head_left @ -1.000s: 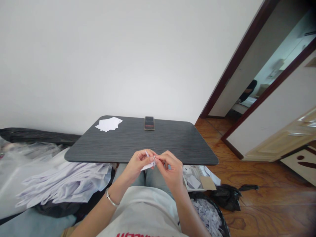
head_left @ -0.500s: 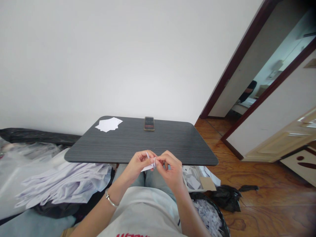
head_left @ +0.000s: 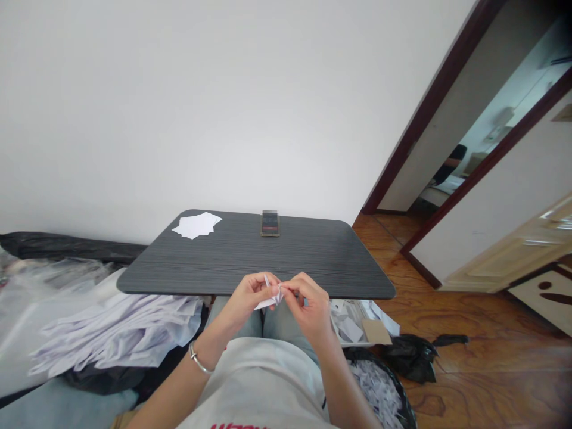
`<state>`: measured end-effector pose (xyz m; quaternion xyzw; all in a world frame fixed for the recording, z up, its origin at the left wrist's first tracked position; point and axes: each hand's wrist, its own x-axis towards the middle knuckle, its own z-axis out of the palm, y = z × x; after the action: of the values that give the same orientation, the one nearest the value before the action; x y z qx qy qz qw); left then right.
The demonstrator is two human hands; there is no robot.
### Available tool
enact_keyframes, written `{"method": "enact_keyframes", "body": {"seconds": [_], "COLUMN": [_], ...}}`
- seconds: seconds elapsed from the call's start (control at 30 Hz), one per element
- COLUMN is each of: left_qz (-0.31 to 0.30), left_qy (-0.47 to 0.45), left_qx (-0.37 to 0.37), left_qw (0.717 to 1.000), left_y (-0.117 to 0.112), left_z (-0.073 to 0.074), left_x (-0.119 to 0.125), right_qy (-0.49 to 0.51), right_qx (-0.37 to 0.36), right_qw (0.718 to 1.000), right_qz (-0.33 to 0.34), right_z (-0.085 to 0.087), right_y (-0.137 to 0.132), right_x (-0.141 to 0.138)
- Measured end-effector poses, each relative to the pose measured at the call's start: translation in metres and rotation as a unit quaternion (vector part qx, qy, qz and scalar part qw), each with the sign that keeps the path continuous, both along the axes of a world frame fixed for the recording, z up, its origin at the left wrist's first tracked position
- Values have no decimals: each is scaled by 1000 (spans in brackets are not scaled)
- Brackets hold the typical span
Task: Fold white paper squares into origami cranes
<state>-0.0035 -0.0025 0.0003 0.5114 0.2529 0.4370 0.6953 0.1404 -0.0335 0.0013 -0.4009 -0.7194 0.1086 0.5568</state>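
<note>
Just over the near edge of the dark table (head_left: 250,256), a small folded piece of white paper (head_left: 264,302) is held between both hands. My left hand (head_left: 252,295) pinches it between thumb and fingers, and a thin pointed flap sticks up beside the fingertips. On the other side, my right hand (head_left: 307,301) has its thumb and forefinger pinched at the paper's right end. The fingers cover part of the folds. A loose stack of white paper sheets (head_left: 196,226) lies at the table's far left.
A phone-like dark device (head_left: 270,223) sits at the table's back edge. Piled white cloth (head_left: 120,333) lies low on the left. At right below are a box of papers (head_left: 351,328), a black-lined bin of paper scraps (head_left: 378,393) and a black plastic bag (head_left: 413,356).
My right fingertips have shifted slightly at the paper's right end, and more of its folded edges show between the hands. My left hand stays nearly in place.
</note>
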Motion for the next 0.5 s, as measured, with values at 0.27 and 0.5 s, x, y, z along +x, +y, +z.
{"method": "enact_keyframes", "body": {"seconds": [0.27,0.5], "left_qz": [3,0], "left_qy": [3,22], "left_qx": [-12,11], "left_qw": [1000,1000], "left_y": [0,1], "left_z": [-1,-2], "left_x": [0,0], "right_qy": [-22,26], "right_qx": [11,-32], "right_qw": [1000,999], "right_qz": [-8,-9], "right_z": [2,0], "right_y": [-2,0], "right_x": [0,-2]}}
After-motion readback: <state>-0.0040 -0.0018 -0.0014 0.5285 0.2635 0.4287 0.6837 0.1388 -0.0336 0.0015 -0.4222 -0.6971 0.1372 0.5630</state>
